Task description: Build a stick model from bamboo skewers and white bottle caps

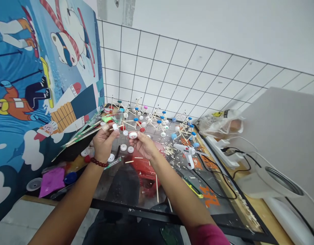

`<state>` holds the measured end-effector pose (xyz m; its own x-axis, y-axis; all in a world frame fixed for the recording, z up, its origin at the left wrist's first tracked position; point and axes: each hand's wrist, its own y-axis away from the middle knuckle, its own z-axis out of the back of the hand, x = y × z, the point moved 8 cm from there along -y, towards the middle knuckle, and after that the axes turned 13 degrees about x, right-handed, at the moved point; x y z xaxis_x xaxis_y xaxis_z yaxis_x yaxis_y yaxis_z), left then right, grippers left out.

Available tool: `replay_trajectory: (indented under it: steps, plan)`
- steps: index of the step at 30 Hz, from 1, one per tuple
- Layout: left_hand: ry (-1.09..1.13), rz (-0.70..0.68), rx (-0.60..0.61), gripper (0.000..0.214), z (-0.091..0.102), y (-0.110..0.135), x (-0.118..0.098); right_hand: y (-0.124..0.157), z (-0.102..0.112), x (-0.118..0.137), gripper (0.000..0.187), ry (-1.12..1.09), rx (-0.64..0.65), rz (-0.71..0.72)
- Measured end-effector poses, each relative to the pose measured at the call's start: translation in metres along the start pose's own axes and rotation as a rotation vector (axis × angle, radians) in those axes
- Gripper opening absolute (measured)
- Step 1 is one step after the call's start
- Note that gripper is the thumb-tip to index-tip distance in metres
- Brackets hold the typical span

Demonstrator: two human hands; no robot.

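Head view | left hand [104,140] pinches white piece [115,127] | right hand [144,145] pinches white cap [133,135] | stick models [159,121] built; loose caps [123,147] unattached

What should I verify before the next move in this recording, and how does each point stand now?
1. Left hand grips the small white plastic piece: ok.
2. Right hand grips the round white plastic cap: ok.
3. White plastic glue gun lies on the tabletop, apart from both hands: ok.
4. Glue gun's heat: cannot tell.
5. Tabletop free of scraps: not ok; small pale scraps lie scattered beside the glue gun.
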<state>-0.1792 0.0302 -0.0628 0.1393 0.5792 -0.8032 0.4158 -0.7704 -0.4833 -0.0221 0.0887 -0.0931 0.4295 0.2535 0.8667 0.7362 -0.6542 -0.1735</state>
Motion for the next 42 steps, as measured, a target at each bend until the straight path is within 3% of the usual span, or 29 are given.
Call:
replay_trajectory:
  steps: [4,8,10,14,17,20,24,26,28,32,34,37,40,42]
  plan:
    - [0.017,0.102,0.15,0.036,-0.017,0.006,0.011,0.01,0.001,0.011,0.037,0.038,0.02,0.004]
    - [0.059,0.189,0.215,0.038,-0.025,0.008,0.02,0.018,0.019,0.021,0.041,0.113,-0.042,0.058]
    - [0.067,0.185,0.163,0.038,-0.02,0.006,0.019,0.023,0.031,0.019,0.039,0.306,-0.096,0.045]
    - [0.114,0.165,-0.014,0.037,-0.002,0.0,0.017,0.036,0.039,-0.001,0.028,0.925,-0.157,-0.101]
    - [0.159,0.199,-0.067,0.037,0.002,-0.001,0.021,0.043,0.041,-0.011,0.019,1.133,-0.156,-0.196]
    - [0.143,0.2,-0.085,0.037,0.003,-0.001,0.02,0.043,0.061,0.008,0.013,1.28,-0.25,-0.262]
    - [0.098,0.164,-0.122,0.038,0.004,-0.001,0.016,0.032,0.103,0.043,0.037,1.343,-0.423,-0.337]
    - [0.095,0.167,-0.123,0.038,0.004,0.0,0.017,0.024,0.115,0.049,0.047,1.329,-0.45,-0.363]
    - [0.088,0.18,-0.108,0.039,0.003,0.001,0.02,0.016,0.117,0.047,0.044,1.285,-0.447,-0.367]
    - [0.068,0.226,-0.045,0.041,-0.005,0.006,0.029,0.013,0.102,0.04,0.018,1.106,-0.38,-0.337]
    - [0.092,0.266,0.005,0.041,-0.012,0.01,0.035,0.02,0.09,0.04,0.024,1.0,-0.323,-0.31]
    - [0.16,0.363,0.074,0.039,-0.023,0.018,0.044,0.034,0.071,0.04,0.032,0.54,-0.217,-0.23]
    - [0.239,0.475,0.11,0.04,-0.032,0.025,0.052,0.05,0.057,0.039,0.021,-0.025,-0.171,-0.159]
    - [0.287,0.54,0.136,0.04,-0.038,0.031,0.055,0.06,0.053,0.039,0.014,-0.136,-0.189,-0.153]
